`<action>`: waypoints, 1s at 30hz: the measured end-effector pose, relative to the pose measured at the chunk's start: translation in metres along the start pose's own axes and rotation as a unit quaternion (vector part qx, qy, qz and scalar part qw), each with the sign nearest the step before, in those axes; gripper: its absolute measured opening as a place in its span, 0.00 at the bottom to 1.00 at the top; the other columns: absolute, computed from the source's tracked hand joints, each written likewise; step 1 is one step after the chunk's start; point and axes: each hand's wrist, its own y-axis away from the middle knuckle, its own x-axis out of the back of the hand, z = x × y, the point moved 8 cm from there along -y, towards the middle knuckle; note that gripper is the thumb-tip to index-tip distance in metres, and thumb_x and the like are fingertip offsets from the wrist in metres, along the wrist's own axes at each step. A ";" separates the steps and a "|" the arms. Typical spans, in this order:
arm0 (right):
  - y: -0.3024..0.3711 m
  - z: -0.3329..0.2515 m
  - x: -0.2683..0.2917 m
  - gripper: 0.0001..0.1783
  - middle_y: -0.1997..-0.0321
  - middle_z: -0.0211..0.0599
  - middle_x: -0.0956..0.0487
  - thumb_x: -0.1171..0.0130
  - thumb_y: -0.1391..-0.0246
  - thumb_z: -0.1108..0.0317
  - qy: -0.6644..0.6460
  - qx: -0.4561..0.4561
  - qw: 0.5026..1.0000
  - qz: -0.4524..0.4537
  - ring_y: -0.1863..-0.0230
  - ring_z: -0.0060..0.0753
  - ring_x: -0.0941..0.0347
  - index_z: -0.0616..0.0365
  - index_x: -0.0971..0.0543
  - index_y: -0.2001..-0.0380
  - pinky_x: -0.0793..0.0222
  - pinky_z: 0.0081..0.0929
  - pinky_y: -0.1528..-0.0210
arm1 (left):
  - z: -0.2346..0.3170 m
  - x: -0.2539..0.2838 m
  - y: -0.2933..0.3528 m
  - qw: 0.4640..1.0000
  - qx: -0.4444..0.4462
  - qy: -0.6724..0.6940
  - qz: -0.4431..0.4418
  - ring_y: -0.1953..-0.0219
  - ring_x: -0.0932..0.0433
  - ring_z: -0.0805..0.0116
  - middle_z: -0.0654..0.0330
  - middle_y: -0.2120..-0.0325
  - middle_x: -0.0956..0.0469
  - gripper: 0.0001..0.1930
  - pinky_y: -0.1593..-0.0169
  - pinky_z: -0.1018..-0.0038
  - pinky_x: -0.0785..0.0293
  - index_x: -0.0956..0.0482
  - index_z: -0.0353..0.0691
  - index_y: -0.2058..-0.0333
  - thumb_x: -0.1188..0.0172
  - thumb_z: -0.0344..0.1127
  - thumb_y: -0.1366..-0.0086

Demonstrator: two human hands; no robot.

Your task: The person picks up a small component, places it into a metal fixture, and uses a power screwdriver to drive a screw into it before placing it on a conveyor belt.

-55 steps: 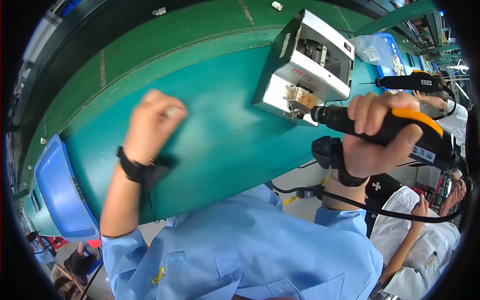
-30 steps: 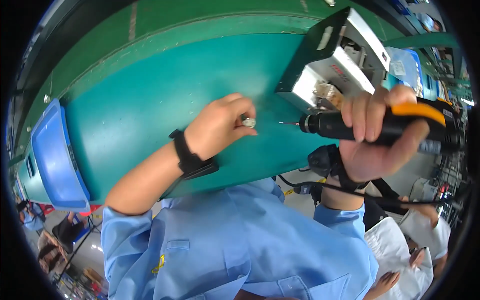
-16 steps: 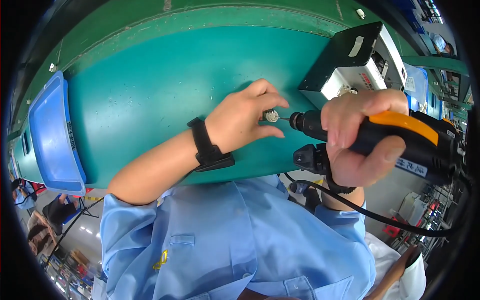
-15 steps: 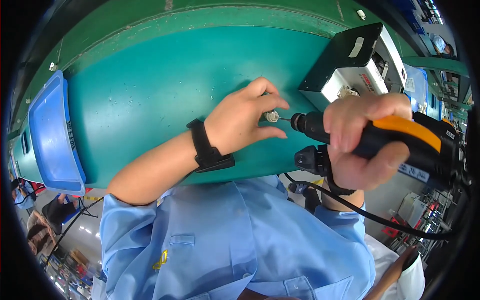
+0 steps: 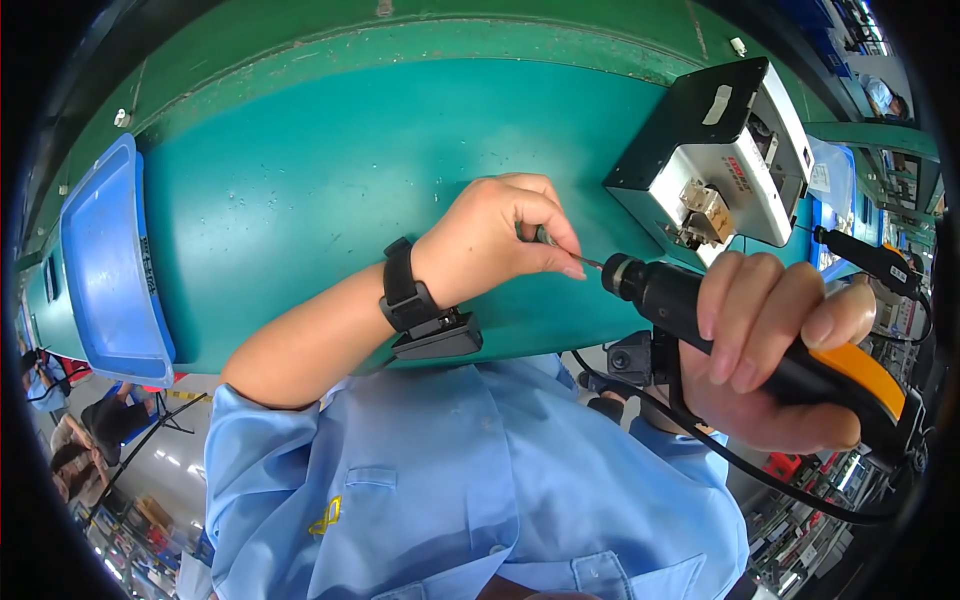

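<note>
A small part point(image 5: 543, 236) sits in the left hand point(image 5: 492, 230), above the tabletop point(image 5: 310, 220), pinched between thumb and fingers; the fingertips have come together around it, so only a little greyish edge shows. That pinch seems chosen to steady the part while turning one end of it toward the other hand. A thin bit point(image 5: 591, 262) reaches from the nose of a black and orange electric screwdriver point(image 5: 660, 298) to those fingertips; whether it touches the part cannot be told, since the fingers hide the spot. The right hand point(image 5: 770, 345) is clamped around the screwdriver's body, which lies slanted with its nose toward the left hand, probably to keep bit and part in line.

The left fingers are what most blocks the view of the part. A black cord point(image 5: 740, 472) hangs in a curve below the right hand and crosses in front of the right arm, so it could hamper that arm. Farther up the tabletop, beyond the screwdriver and apart from it, stands a black and silver metal box point(image 5: 690, 125), its front turned partly toward the person. A second electric screwdriver point(image 5: 865, 260) lies or hangs past the right hand; which one is unclear. Well to the left is a blue tray point(image 5: 105, 270).
</note>
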 end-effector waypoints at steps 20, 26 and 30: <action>0.003 0.015 0.000 0.29 0.82 0.25 0.34 0.49 0.43 0.39 0.030 -0.009 0.999 0.032 0.83 0.19 0.39 0.57 0.36 0.60 0.43 0.18 0.77 | 0.022 0.003 0.004 0.955 -0.151 -0.228 0.113 0.63 0.25 0.64 0.66 0.69 0.21 0.15 0.57 0.69 0.29 0.18 0.45 0.68 0.28 0.28 0.58; 0.009 0.029 0.015 0.31 0.85 0.29 0.31 0.39 0.50 0.41 0.111 -0.092 0.978 0.153 0.85 0.24 0.34 0.59 0.36 0.63 0.35 0.23 0.79 | -0.006 -0.008 -0.002 0.966 -0.122 -0.230 0.004 0.61 0.26 0.59 0.63 0.67 0.21 0.13 0.55 0.66 0.29 0.19 0.43 0.66 0.32 0.28 0.54; 0.011 0.039 0.016 0.30 0.85 0.30 0.31 0.38 0.50 0.44 0.120 -0.102 0.976 0.152 0.84 0.24 0.34 0.59 0.36 0.64 0.34 0.23 0.79 | -0.010 -0.011 -0.003 0.969 -0.095 -0.229 -0.020 0.60 0.27 0.57 0.59 0.68 0.22 0.11 0.55 0.65 0.30 0.19 0.41 0.67 0.34 0.28 0.51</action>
